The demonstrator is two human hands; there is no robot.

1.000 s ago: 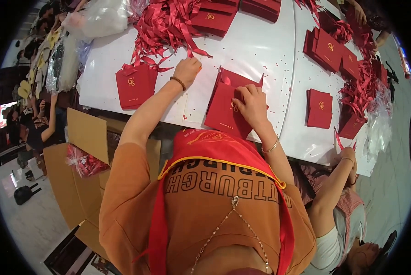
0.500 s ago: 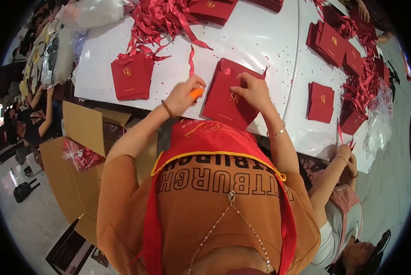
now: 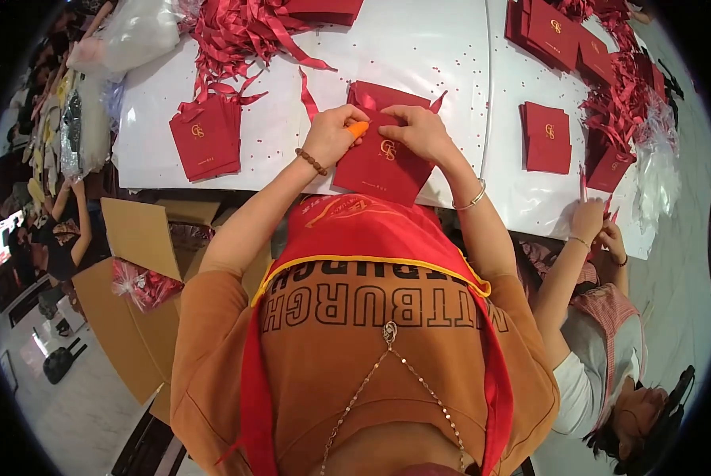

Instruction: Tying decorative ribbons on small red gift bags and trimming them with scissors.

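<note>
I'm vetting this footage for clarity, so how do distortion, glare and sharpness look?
Head view: black rounded borders, the seam of the white table bowed; head view: bright highlights on the clear plastic wrap at right; head view: the nearest red bag fairly clear, the person at far left dim, indistinct.

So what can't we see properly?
Head view:
Small orange object: partly covered by the left hand; held or worn, unclear.
Narrow red fabric ribbon: lower end hidden by that hand.
Uppermost flat red bag: cut off by top edge.
Bottom gold print on the central rectangular red bag: too small.
</note>
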